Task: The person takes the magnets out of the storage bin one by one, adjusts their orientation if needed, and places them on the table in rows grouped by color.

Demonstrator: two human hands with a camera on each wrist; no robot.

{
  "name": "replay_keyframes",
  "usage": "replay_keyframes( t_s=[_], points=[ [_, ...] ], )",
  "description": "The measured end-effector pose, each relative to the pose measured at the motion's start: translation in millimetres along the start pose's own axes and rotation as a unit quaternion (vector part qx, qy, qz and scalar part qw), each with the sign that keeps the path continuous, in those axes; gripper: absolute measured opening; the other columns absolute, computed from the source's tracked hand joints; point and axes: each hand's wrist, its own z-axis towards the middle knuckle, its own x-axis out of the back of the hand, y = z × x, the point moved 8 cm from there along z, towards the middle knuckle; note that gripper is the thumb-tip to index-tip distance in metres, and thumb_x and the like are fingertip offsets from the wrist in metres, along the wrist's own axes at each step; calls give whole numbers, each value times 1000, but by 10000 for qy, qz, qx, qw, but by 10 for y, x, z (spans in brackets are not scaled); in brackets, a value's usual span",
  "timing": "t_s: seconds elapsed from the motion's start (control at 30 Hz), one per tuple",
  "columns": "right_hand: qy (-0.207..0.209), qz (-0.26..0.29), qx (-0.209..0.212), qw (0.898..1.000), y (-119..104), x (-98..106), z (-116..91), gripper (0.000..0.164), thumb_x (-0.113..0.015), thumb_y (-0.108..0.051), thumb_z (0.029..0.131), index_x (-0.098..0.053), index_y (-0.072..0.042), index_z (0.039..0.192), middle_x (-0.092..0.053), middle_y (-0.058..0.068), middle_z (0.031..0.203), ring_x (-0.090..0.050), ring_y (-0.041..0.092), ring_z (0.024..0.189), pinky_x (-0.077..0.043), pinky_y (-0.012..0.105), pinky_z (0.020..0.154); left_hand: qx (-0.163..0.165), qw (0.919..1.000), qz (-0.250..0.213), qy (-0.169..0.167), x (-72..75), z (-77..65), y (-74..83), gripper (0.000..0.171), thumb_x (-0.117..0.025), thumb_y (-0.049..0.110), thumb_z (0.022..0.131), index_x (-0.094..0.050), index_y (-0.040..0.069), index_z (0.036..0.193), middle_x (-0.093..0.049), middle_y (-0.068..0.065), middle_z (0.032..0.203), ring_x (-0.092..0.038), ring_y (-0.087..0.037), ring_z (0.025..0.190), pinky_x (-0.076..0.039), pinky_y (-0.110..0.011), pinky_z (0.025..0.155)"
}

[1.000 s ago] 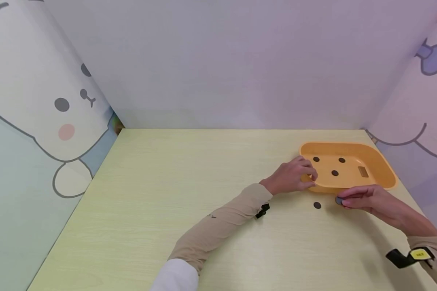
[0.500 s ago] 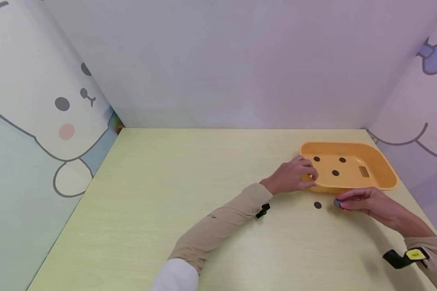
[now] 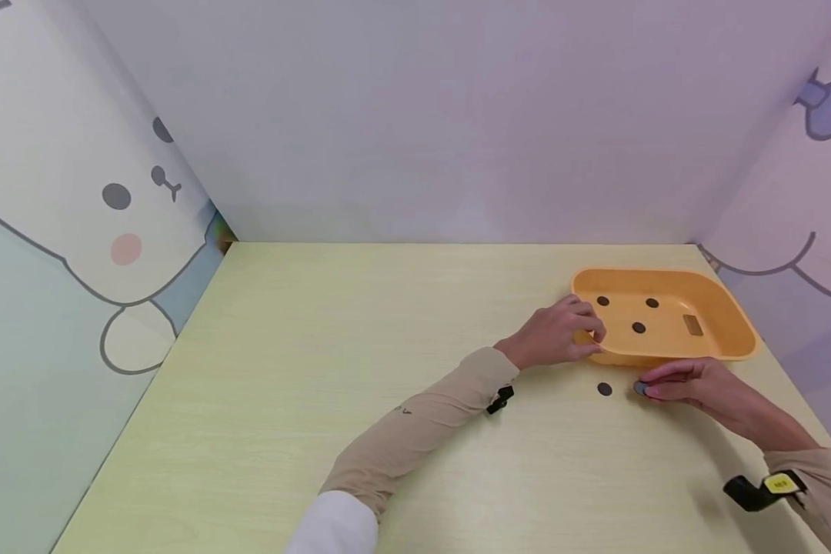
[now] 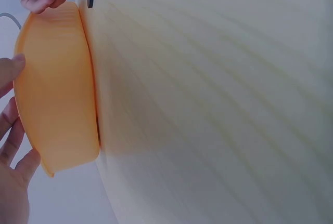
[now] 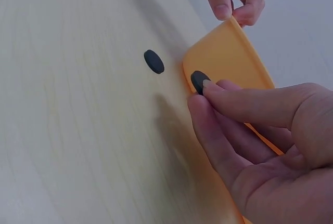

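My left hand [image 3: 559,332] grips the left rim of a shallow orange plastic tray [image 3: 723,319], its thumb and fingers over the edge, as the left wrist view also shows. Three dark round discs lie inside, one of them a disc [image 3: 639,328] near the middle of the tray's floor. Between thumb and fingertips, my right hand [image 3: 709,392] pinches a dark disc [image 5: 198,80] just in front of the tray's near wall, above the table. Another dark disc [image 5: 154,62] lies flat on the table, left of the pinched one in the head view.
The pale wood-grain table [image 3: 332,331] stretches out to the left and in front of the tray. A plain wall [image 3: 415,123] closes off the back, and printed panels stand at both sides. A brownish rectangular patch [image 3: 692,325] shows on the tray's floor.
My right hand has shifted slightly left and down with its pinched disc, toward the disc on the table. The left hand and the tray have stayed in place.
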Motion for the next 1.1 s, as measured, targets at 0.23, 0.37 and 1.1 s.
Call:
replay_keyframes(
  t_s=[0.23,0.37,1.1],
  points=[
    [379,-517,-6,9979,15,15,2,18,-62,-5,90,-69,2,106,-72,0,98,-66,6,89,-51,25,73,23,10000,19,-71,-8,13,-2,12,-67,36,88,-68,25,90,-57,11,98,-46,-6,94,-37,-9,69],
    [727,-1030,-159,9919,12,32,3,22,-66,-12,88,-69,3,105,-72,-1,96,-64,5,86,-50,24,71,47,9999,60,-91,-10,20,-1,12,-67,37,88,-68,26,91,-56,12,98,-45,-5,94,-37,-9,69],
    [1391,-2176,-159,9659,-115,-49,20,30,-73,-18,83,-70,5,102,-72,6,91,-63,5,76,-49,23,67,41,10000,29,-23,-2,2,-5,13,-68,37,87,-68,25,91,-56,11,98,-45,-6,95,-36,-9,70]
  ],
)
